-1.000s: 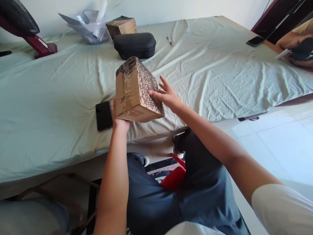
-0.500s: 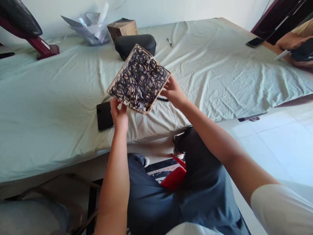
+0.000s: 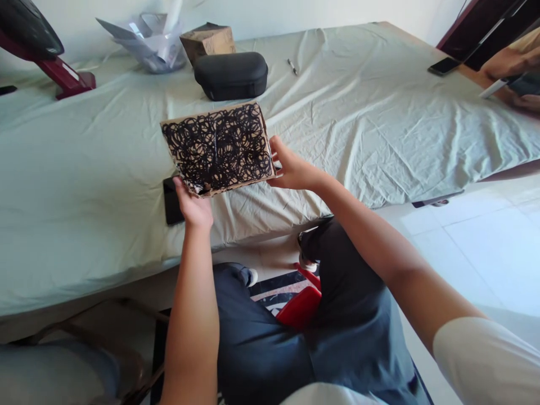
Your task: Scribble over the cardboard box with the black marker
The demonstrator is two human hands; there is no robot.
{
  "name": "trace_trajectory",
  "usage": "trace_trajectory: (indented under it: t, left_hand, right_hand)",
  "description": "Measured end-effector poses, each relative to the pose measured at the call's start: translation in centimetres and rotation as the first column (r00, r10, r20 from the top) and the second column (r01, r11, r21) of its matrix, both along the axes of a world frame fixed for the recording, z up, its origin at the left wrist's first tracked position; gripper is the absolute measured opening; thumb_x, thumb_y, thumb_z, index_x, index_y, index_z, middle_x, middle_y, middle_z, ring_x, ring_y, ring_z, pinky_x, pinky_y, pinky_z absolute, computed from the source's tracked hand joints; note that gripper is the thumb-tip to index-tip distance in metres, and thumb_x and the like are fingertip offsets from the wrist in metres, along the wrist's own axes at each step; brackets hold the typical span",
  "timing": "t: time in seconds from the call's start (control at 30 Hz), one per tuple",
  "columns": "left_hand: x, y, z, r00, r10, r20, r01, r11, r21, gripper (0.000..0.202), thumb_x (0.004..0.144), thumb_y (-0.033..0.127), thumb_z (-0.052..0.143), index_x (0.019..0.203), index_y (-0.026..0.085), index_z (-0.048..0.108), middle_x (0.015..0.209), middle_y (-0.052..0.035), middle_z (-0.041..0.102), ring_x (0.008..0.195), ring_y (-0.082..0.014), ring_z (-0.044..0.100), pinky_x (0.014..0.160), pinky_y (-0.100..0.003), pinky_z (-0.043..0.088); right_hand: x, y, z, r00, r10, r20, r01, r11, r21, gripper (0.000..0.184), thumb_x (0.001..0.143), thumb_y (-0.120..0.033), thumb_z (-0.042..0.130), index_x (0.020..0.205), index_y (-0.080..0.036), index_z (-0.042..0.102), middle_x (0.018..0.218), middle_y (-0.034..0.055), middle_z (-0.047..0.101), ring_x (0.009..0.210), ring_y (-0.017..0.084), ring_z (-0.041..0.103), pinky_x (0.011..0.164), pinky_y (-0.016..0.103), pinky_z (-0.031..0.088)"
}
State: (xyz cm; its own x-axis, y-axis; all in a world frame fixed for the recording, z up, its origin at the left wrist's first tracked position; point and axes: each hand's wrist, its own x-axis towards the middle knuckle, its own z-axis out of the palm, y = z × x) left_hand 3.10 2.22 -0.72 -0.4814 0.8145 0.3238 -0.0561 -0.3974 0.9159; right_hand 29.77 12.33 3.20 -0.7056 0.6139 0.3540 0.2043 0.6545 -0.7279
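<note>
I hold a cardboard box [image 3: 217,147] in the air above the near edge of a table covered with a pale green sheet [image 3: 84,169]. The face turned toward me is scribbled over with black loops. My left hand [image 3: 192,205] grips its lower left corner from below. At the box's right edge, my right hand [image 3: 291,169] has its fingers curled round the side. A black phone [image 3: 171,203] lies on the sheet just under the box, partly hidden by my left hand.
At the back of the table lie a black zip case [image 3: 231,75], a second cardboard box [image 3: 207,40], crumpled clear plastic [image 3: 145,42] and a pen [image 3: 292,67]. A dark red stand [image 3: 63,79] is at far left, another phone [image 3: 442,66] at far right.
The box has been turned in my hands from a corner-on view to its scribbled face flat toward me. My right hand went from open fingers touching its side to gripping its right edge.
</note>
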Motion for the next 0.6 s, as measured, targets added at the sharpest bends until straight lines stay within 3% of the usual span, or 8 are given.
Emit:
trace_trajectory:
  t: [0.07, 0.17, 0.3, 0.6]
  left_hand:
    - [0.2, -0.9, 0.7, 0.996, -0.065, 0.054, 0.062, 0.997, 0.044, 0.090, 0.069, 0.099, 0.075, 0.130, 0.033, 0.076, 0.156, -0.0118, 0.072, 0.164, -0.0362, 0.052, 0.129, -0.054, 0.052]
    - [0.5, -1.4, 1.0, 0.994, -0.071, 0.081, 0.065, 0.995, 0.081, 0.093, 0.057, 0.076, 0.095, 0.134, 0.029, 0.073, 0.156, -0.0136, 0.071, 0.163, -0.0391, 0.053, 0.133, -0.058, 0.049]
    - [0.3, -0.8, 0.7, 0.992, 0.032, 0.119, -0.039, 0.997, 0.063, 0.082, 0.066, 0.068, 0.087, 0.130, 0.020, 0.073, 0.153, -0.0169, 0.071, 0.162, -0.0398, 0.053, 0.136, -0.060, 0.044]
    - [0.1, -0.2, 1.7, 0.985, 0.117, 0.124, -0.124, 0.991, 0.051, 0.074, 0.063, 0.048, 0.088, 0.131, 0.024, 0.071, 0.153, -0.0107, 0.071, 0.156, -0.0345, 0.058, 0.139, -0.056, 0.040]
  right_hand:
    - [0.5, 0.0, 0.4, 0.999, 0.049, 0.021, -0.048, 0.999, -0.018, 0.055, 0.089, -0.021, 0.076, 0.132, -0.026, 0.043, 0.141, 0.0141, 0.058, 0.125, 0.029, 0.061, 0.097, 0.047, 0.067]
    - [0.9, 0.1, 0.9, 0.997, 0.077, 0.031, -0.076, 0.997, -0.025, 0.054, 0.087, -0.018, 0.072, 0.133, -0.025, 0.044, 0.142, 0.0143, 0.058, 0.125, 0.027, 0.061, 0.094, 0.043, 0.066]
    - [0.5, 0.0, 1.0, 0.994, 0.110, 0.024, -0.109, 0.994, -0.027, 0.055, 0.085, -0.016, 0.069, 0.134, -0.024, 0.044, 0.139, 0.0123, 0.059, 0.122, 0.026, 0.062, 0.091, 0.041, 0.067]
    - [0.2, -0.4, 1.2, 0.989, 0.145, 0.021, -0.144, 0.988, -0.046, 0.055, 0.085, -0.018, 0.073, 0.131, -0.026, 0.043, 0.135, 0.0102, 0.056, 0.117, 0.024, 0.059, 0.091, 0.042, 0.068]
